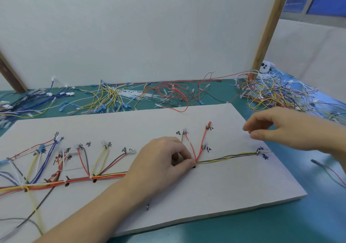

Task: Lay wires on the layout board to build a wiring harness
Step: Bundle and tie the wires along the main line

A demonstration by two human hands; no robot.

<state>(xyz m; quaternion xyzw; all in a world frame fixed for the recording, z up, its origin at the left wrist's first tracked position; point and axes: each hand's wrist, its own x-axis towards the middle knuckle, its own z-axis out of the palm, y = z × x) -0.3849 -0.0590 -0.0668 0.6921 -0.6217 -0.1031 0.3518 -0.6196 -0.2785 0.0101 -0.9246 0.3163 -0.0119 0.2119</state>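
My left hand (162, 160) pinches the wires (198, 154) against the board (215, 186); my right hand (280, 128) hovers loosely curled, empty.

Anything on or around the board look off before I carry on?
Mostly tidy. One black wire leaves the main bundle at the board's left and trails off its front edge instead of following a marked branch. A loose grey and red wire pair lies on the mat, right of the board.
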